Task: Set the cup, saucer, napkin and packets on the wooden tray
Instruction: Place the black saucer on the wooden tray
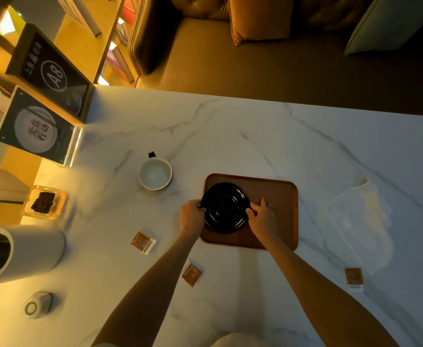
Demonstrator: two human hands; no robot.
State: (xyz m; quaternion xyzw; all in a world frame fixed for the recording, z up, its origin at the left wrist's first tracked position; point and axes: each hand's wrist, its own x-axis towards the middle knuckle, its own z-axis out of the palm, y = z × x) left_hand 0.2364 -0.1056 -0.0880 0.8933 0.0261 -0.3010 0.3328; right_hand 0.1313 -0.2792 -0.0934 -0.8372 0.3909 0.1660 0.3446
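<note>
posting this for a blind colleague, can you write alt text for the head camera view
Both hands, left and right, hold a black saucer on the left end of a wooden tray on a marble table. A white cup, folded napkin and three packets lie off the tray.

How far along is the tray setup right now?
Nothing is finished. In hand: left hand and right hand hold the black saucer at the wooden tray's left end. Left: white cup, napkin, three packets, all on the table.
</note>
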